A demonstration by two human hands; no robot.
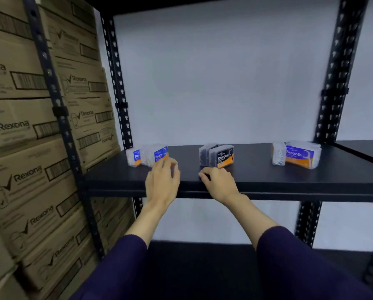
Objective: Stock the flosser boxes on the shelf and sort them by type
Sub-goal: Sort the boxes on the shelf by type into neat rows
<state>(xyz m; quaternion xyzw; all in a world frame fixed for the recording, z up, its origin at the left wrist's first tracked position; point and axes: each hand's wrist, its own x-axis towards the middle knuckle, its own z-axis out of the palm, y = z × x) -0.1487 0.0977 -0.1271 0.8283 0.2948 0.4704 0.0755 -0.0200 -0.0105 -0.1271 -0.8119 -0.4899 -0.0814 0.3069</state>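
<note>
On the black shelf [257,176] the flosser boxes stand in three groups. Two clear "Round" boxes with blue labels are at the left, one further back [134,156] and one in front [160,154]. Two dark "Charcoal" boxes [223,156] stand in the middle. At the right are the "Smooth" boxes [300,155]. My left hand [163,180] reaches to the front Round box, and its fingertips touch the box's lower edge. My right hand [219,182] rests on the shelf just in front of the Charcoal boxes, fingers loosely curled and holding nothing.
Stacked brown "Rexona" cartons [30,148] fill the bay to the left. Black perforated uprights [337,83] frame the shelf against a white wall. Another black shelf [203,256] lies below, partly hidden by my dark sleeves.
</note>
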